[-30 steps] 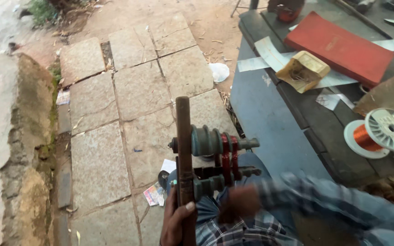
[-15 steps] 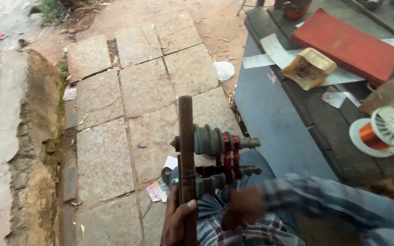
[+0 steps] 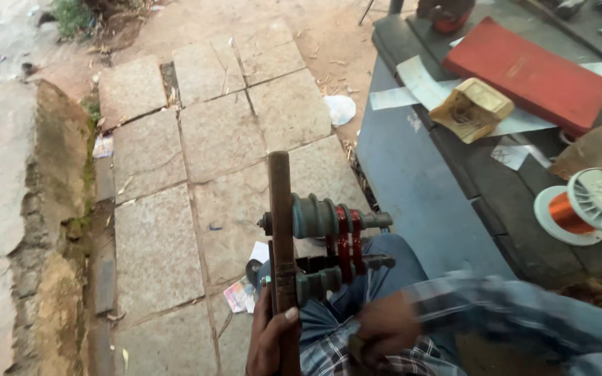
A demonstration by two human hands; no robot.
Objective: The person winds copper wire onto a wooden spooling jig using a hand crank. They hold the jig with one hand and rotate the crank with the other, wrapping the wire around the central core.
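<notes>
Since the earlier frames the view has shifted slightly, so the dark blue-grey workbench surface (image 3: pixel 412 195) sits a little lower and nearer. The rusty upright metal bar (image 3: pixel 280 237) stands in the same place, and the right hand (image 3: pixel 384 334) appears just as smeared as it did 1 second ago, which suggests a repeated cranking motion.

The left hand (image 3: pixel 267 341) is clenched around the foot of the bar, thumb laid up its front, steadying it over the lap. From the bar 2 ribbed grey-green formers (image 3: pixel 318 217) stick out sideways on spindles, each banded with dark red winding (image 3: pixel 346 240). The right hand is just below the lower former, too blurred to tell whether its fingers grip anything.

My judgement is that the step in hand is winding coils on this hand rig. The next move calls for keeping the bar upright and the turns even on the formers.

On the surface lie a white spool of copper wire (image 3: pixel 583 209), a flat red book (image 3: pixel 527 69) and a small yellowish open carton (image 3: pixel 472 108), all well apart from the hands. Grey paving slabs (image 3: pixel 175 174) cover the ground to the left.
</notes>
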